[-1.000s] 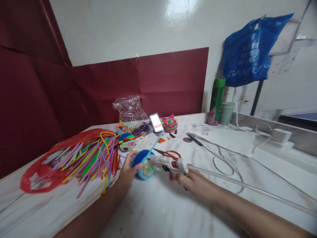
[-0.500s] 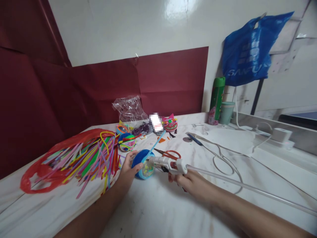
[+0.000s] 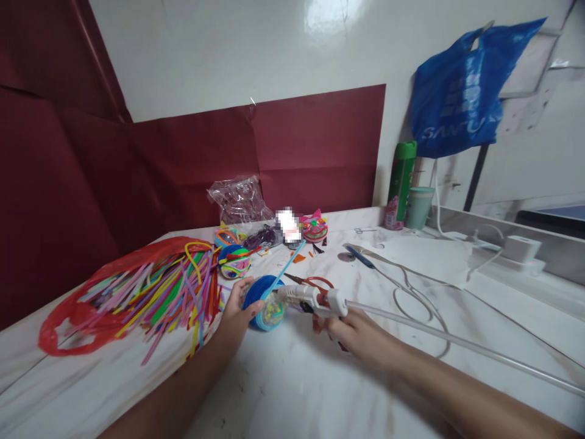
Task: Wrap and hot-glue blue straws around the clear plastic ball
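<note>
My left hand (image 3: 234, 312) is closed round a small ball (image 3: 265, 303) wrapped in blue strips, holding it on the white table (image 3: 292, 378). A loose light-blue strip (image 3: 286, 265) runs up and away from the ball. My right hand (image 3: 351, 332) grips a white hot glue gun (image 3: 315, 298), whose tip touches the ball's right side. A long clear glue stick (image 3: 457, 346) sticks out of the gun's back toward the right.
A red plastic bag with several coloured strips (image 3: 150, 291) lies at left. Finished coloured balls (image 3: 234, 261), a clear bag (image 3: 237, 199) and red scissors (image 3: 315, 283) lie behind. A green bottle (image 3: 402, 182), a cup (image 3: 418, 207), cables (image 3: 411, 299) and a blue bag (image 3: 461, 91) are at right.
The glue gun and my right hand have shifted slightly right and up; my left hand and the ball have stayed in place.
</note>
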{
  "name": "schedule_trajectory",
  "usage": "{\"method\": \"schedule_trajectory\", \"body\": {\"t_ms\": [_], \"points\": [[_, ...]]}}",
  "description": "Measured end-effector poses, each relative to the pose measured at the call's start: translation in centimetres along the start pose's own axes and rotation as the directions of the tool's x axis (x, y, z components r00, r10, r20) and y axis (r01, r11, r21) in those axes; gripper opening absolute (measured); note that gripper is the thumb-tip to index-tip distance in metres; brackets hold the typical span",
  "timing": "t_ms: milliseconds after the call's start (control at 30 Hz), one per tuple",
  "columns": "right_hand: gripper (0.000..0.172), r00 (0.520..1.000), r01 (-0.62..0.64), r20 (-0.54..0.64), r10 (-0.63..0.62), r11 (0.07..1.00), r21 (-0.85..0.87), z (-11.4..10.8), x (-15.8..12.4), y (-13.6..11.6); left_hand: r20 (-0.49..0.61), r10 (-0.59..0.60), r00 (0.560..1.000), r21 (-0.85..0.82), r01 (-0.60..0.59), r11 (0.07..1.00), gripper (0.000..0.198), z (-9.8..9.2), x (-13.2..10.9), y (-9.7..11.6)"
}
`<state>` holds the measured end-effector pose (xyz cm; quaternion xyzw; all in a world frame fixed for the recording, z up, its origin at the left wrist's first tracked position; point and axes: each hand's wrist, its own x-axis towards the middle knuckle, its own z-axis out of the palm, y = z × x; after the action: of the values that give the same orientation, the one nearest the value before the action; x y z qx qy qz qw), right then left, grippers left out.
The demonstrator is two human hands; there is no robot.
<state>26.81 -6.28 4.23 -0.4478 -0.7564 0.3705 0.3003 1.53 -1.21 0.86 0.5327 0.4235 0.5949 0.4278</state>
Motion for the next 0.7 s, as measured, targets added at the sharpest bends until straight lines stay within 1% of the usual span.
{"method": "schedule_trajectory", "body": {"t_ms": [300,433,533,700], "points": [[0.023,0.999,0.023,-0.028,-0.024,0.999,-0.029,-0.34,0.09,-0.14,-0.024,-0.008,1.000,-0.010,0.008,1.000,0.056,0.01,-0.05,-0.07],[0.023,0.999,-0.006,-0.037,0.005,1.000,-0.022,-0.40,0.23,-0.09,-0.009,0.017,1.000,0.004,-0.017,1.000,0.053,-0.19,0.10,-0.48],[0.024,0.999,-0.036,-0.008,0.036,0.999,0.020,-0.24,0.16,-0.14,0.008,0.020,1.000,0.013,-0.020,1.000,0.053,-0.19,0.14,-0.49],[0.023,1.000,0.004,-0.024,-0.004,1.000,-0.012,-0.16,-0.03,-0.39,-0.014,0.008,1.000,0.026,-0.007,1.000,0.055,0.04,-0.02,0.04]]}}
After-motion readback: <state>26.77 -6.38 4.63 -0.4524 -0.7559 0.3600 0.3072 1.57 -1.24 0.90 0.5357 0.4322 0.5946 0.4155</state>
